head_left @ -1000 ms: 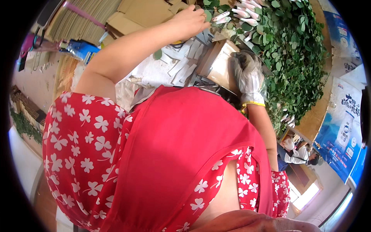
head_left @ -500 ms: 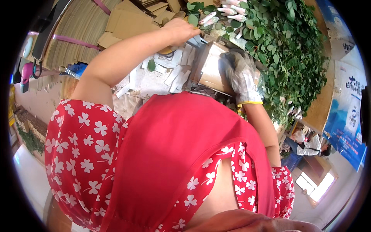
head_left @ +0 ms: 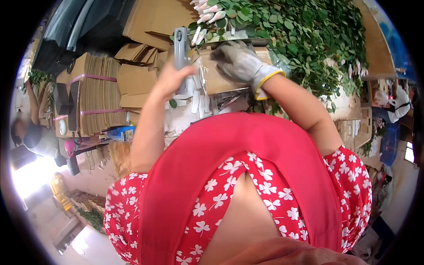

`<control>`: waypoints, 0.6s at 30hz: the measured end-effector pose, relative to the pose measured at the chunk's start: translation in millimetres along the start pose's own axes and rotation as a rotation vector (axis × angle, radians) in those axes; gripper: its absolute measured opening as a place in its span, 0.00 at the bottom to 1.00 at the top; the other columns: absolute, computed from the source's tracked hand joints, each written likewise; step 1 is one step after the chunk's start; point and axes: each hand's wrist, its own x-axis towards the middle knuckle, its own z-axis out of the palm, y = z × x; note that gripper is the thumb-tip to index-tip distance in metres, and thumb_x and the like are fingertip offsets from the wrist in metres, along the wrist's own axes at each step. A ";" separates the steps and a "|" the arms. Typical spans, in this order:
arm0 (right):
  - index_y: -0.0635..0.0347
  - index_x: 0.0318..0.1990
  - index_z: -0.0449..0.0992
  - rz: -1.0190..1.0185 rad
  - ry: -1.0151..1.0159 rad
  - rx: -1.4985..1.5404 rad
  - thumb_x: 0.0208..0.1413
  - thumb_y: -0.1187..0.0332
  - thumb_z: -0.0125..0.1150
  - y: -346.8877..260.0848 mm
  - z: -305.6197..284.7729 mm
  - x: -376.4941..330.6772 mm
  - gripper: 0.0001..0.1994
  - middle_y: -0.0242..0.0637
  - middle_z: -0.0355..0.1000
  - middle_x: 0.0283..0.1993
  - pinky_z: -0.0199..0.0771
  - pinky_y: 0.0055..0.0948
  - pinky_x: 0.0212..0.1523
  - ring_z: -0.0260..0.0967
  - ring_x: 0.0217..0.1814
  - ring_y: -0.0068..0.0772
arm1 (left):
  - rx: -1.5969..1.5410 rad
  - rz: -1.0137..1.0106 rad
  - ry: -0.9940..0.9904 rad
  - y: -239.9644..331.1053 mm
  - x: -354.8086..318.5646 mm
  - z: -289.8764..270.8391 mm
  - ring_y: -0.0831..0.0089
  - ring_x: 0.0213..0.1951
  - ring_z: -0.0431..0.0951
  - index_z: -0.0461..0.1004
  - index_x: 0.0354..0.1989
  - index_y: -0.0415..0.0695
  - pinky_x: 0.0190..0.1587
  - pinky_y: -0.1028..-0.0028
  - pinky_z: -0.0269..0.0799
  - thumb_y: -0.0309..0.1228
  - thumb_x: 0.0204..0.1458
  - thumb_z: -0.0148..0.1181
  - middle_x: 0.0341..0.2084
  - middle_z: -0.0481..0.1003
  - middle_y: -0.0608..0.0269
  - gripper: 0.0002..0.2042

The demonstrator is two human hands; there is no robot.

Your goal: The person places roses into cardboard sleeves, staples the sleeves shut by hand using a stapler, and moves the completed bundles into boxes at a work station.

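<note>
Grey metal hand tool (head_left: pixel 181 48) stands upright in the bare left hand (head_left: pixel 173 79), fingers wrapped around it, just left of the brown cardboard box (head_left: pixel 221 75). Gloved right hand (head_left: pixel 238 62) presses the box, fingers spread. Tool may slip; the glove hides the box edge.

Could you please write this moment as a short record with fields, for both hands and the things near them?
left hand: bare, closed around a grey metal hand tool, held upright
right hand: in a grey work glove with yellow cuff, resting on a cardboard box
behind the box: leafy green stems with wrapped pale flower buds
left side: stacks of flat cardboard tied with pink straps
clothing: red apron over a red dress with white flowers
</note>
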 end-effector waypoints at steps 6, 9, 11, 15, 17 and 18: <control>0.58 0.57 0.62 0.510 0.443 0.520 0.50 0.78 0.58 66.8 -83.4 -66.3 0.25 0.40 0.71 0.45 0.72 0.27 0.52 0.70 0.46 0.34 | -0.616 0.095 -0.296 -8.5 52.6 113.8 0.60 0.58 0.66 0.58 0.57 0.28 0.60 0.66 0.61 0.30 0.51 0.55 0.52 0.68 0.45 0.27; 0.58 0.55 0.65 0.258 0.822 0.578 0.47 0.74 0.62 29.1 -98.8 -89.6 0.24 0.41 0.70 0.49 0.70 0.30 0.55 0.68 0.51 0.35 | -0.538 0.252 -0.161 -20.8 60.4 122.7 0.61 0.58 0.65 0.58 0.58 0.30 0.59 0.68 0.60 0.33 0.53 0.55 0.53 0.67 0.47 0.27; 0.63 0.62 0.56 0.462 0.090 -0.006 0.41 0.67 0.65 -47.9 -108.1 -64.8 0.38 0.52 0.62 0.61 0.60 0.33 0.64 0.60 0.64 0.46 | -0.456 0.314 -0.088 -32.4 60.6 121.7 0.61 0.57 0.66 0.58 0.58 0.32 0.58 0.69 0.61 0.36 0.53 0.56 0.54 0.67 0.49 0.28; 0.64 0.62 0.55 0.335 -0.148 -0.070 0.33 0.65 0.65 -16.3 -68.4 -26.8 0.43 0.59 0.65 0.55 0.67 0.36 0.57 0.65 0.57 0.53 | 0.267 0.282 -0.227 4.2 62.7 121.5 0.56 0.53 0.69 0.59 0.57 0.38 0.57 0.66 0.62 0.49 0.51 0.56 0.50 0.68 0.47 0.32; 0.61 0.60 0.60 0.167 -0.019 -0.121 0.31 0.67 0.63 1.0 -99.7 -38.9 0.40 0.55 0.68 0.52 0.69 0.36 0.55 0.67 0.55 0.51 | 0.818 0.549 -0.310 2.3 64.3 125.1 0.55 0.55 0.66 0.63 0.58 0.43 0.61 0.59 0.56 0.54 0.50 0.54 0.51 0.68 0.48 0.32; 0.57 0.59 0.63 0.239 -0.105 -0.066 0.32 0.72 0.59 3.3 -121.1 -45.6 0.36 0.50 0.71 0.51 0.71 0.34 0.53 0.70 0.52 0.46 | 1.069 1.002 -0.156 -3.9 61.9 127.7 0.54 0.59 0.60 0.66 0.56 0.51 0.64 0.53 0.48 0.49 0.50 0.56 0.56 0.63 0.52 0.27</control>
